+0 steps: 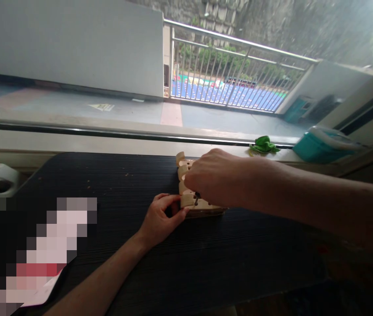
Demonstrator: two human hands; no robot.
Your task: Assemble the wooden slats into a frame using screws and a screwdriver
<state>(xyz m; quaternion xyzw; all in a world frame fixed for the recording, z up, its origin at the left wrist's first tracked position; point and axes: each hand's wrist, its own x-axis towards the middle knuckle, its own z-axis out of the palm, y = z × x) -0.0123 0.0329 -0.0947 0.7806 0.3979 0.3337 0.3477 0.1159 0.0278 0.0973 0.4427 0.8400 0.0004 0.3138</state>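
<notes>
On the dark table lies a light wooden assembly [206, 205] with rounded blocks along its left side and small holes in its top. My left hand [163, 215] pinches the nearest rounded wooden block [187, 201] at the front left corner, thumb on the near side. Over the top of the assembly is my right hand [211, 177], its fingers curled down and closed. A small dark piece [197, 194] shows just under that hand, beside a thin metal part. What the right fingers grip is hidden behind the hand.
Black table [123, 175] with light crumbs. On the window sill sit a green cloth-like item [263, 145] and a teal container [320, 145]. A white object with a round hole [0, 184] stands at the left. A blurred-out patch covers the lower left.
</notes>
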